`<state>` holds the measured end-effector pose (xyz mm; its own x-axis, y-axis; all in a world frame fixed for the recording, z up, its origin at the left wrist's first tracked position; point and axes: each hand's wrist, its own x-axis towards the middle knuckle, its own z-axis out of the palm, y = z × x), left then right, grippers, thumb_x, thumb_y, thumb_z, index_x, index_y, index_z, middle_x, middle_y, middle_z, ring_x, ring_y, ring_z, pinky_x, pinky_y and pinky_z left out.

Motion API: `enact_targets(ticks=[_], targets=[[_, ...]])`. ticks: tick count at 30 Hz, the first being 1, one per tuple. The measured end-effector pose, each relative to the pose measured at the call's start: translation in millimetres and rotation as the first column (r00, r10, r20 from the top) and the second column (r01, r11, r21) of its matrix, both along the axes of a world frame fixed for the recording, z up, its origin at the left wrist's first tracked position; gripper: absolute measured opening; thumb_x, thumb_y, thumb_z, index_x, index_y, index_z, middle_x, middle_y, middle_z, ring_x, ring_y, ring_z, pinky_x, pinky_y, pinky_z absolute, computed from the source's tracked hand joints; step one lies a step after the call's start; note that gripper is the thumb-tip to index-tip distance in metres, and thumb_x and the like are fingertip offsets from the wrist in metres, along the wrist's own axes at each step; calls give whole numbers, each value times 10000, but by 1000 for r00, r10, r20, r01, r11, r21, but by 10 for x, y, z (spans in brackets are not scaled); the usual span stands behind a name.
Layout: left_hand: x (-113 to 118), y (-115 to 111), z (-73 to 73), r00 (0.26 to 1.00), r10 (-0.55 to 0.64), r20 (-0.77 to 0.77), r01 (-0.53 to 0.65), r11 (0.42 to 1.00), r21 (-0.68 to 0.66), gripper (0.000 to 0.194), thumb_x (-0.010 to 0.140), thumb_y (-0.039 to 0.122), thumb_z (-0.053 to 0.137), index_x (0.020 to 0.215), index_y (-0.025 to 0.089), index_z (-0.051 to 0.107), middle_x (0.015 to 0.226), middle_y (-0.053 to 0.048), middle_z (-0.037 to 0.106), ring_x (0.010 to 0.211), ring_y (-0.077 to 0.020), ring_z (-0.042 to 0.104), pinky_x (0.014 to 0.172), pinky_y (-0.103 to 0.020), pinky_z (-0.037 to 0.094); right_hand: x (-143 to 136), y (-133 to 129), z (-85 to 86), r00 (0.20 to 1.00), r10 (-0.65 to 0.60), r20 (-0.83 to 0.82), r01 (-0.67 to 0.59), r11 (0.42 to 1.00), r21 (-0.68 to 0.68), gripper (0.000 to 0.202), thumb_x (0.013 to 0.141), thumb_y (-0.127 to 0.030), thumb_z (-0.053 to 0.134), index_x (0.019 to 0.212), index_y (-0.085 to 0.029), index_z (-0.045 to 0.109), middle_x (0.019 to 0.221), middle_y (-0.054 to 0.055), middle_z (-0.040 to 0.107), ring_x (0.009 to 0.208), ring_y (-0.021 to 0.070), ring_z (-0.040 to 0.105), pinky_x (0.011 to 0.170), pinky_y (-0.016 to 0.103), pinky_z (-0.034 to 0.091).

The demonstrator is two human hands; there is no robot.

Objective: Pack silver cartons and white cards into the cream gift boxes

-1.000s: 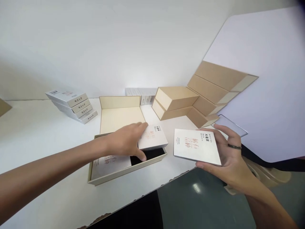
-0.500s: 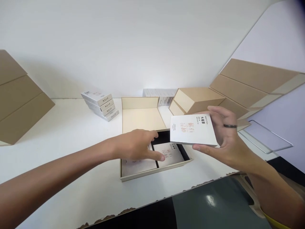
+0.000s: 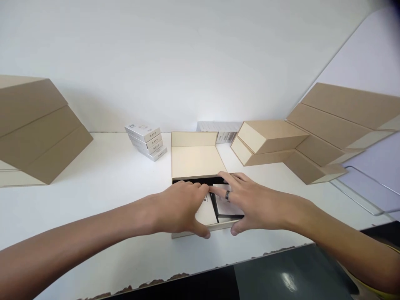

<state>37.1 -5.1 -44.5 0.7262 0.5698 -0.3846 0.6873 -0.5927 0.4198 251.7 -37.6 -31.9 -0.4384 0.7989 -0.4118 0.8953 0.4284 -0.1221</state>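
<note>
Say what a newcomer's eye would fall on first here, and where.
Probably the left hand and right hand, close together over the open box in the middle. Next, perhaps, the tan boxes stacked at both sides, and the four white packs piled left of the box's lid.

Cream lining in the open box (image 3: 197, 161), black inside; white cartons (image 3: 206, 211), dark lettering; tan boxes (image 3: 281, 139); white desk (image 3: 121, 166)

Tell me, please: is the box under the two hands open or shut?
Open. The lid of the box lies back toward the wall, and white packs show inside.
</note>
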Motion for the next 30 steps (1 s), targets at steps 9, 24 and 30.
enact_targets(ticks=[9,24,30], targets=[[112,6,-101,990,-90,-113,103,987,122,669,661,507,772,1179,192,490,1027,-66,642,857,-281,624,611,-338,429,-31,112,-135,992,116,53,-105,978,-183,608,758,-485,717,1312,-277,578,1060,95,472,1046,352,511,797,488,473],[212,1091,86,940,320,120,-330,759,561,401,952,370,546,1249,100,531,1263,-158,606,1192,-308,551,993,-453,444,4,56,-263,985,161,-61,-164,985,-48,366,751,-431,758,1073,-273,682,1044,77,481,1005,318,529,803,462,479],[332,1663,-132,913,405,60,-357,717,598,378,941,374,618,1252,164,571,1281,-104,584,1123,-255,601,957,-491,514,-44,36,-260,982,164,-90,-166,986,-19,374,772,-545,732,981,-237,698,1042,82,490,1019,302,526,850,449,474]])
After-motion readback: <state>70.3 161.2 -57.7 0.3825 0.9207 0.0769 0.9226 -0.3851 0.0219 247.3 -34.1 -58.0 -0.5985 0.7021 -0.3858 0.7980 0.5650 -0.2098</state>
